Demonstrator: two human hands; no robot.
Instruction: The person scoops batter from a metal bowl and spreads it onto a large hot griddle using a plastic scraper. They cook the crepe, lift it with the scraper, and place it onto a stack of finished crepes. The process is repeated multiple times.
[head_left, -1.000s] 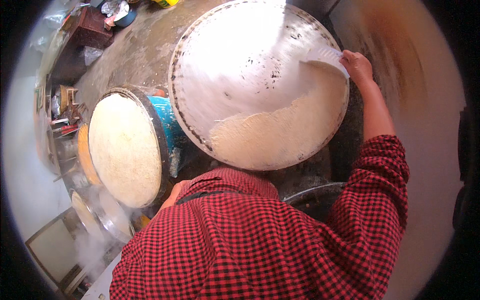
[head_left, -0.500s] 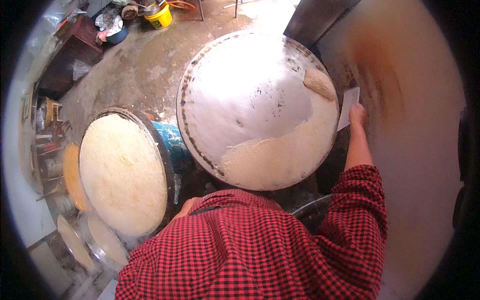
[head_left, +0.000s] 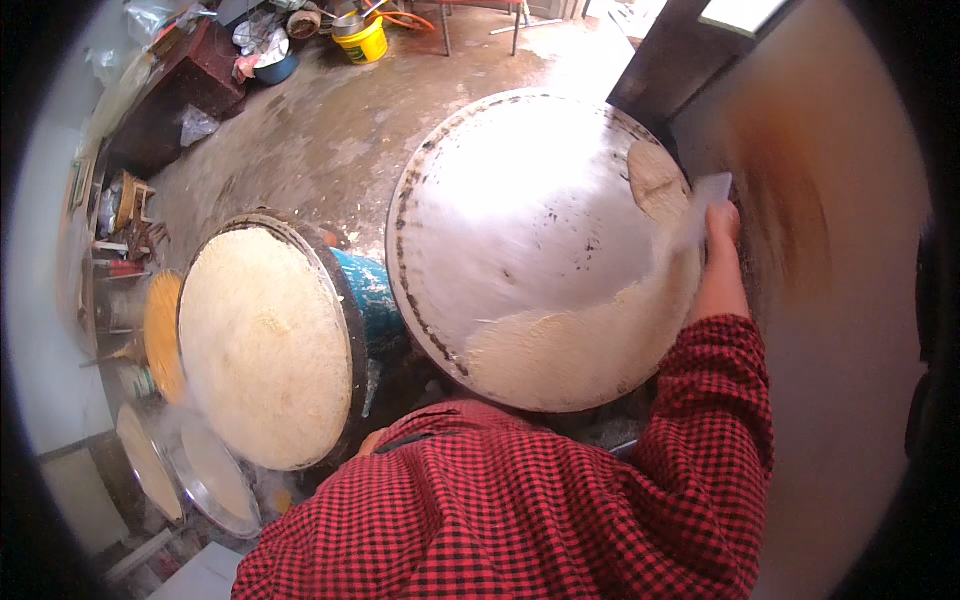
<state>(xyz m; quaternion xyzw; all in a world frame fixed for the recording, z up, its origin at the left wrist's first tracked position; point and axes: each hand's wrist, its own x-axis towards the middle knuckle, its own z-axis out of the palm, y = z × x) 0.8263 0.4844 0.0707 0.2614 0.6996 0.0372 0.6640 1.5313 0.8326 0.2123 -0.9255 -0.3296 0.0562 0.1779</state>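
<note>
At the right edge of the large round griddle (head_left: 480, 240), my right hand (head_left: 723, 222) is closed round a flat, pale scraper (head_left: 711, 190). Motion blurs the scraper, whose lower edge lies over the griddle's rim. Close beside it sits a lump of beige batter or dough (head_left: 657, 178). A thin cream layer of batter (head_left: 560, 350) coats the near and right part of the griddle; bare metal shows beyond it, with glare at the far side. My left hand is not visible; the checked shirt fills the lower part of the view.
To the left stands a second round plate covered with a pale sheet (head_left: 265, 345), beside a blue drum (head_left: 372, 290). Steam rises near metal pans (head_left: 215, 475) at lower left. A wall (head_left: 800, 300) closes in the right side. A yellow bucket (head_left: 362, 42) stands far back.
The scraper has come from beside the griddle to over its right edge, next to the lump. The lump looks broader and creased. The whole view has shifted slightly.
</note>
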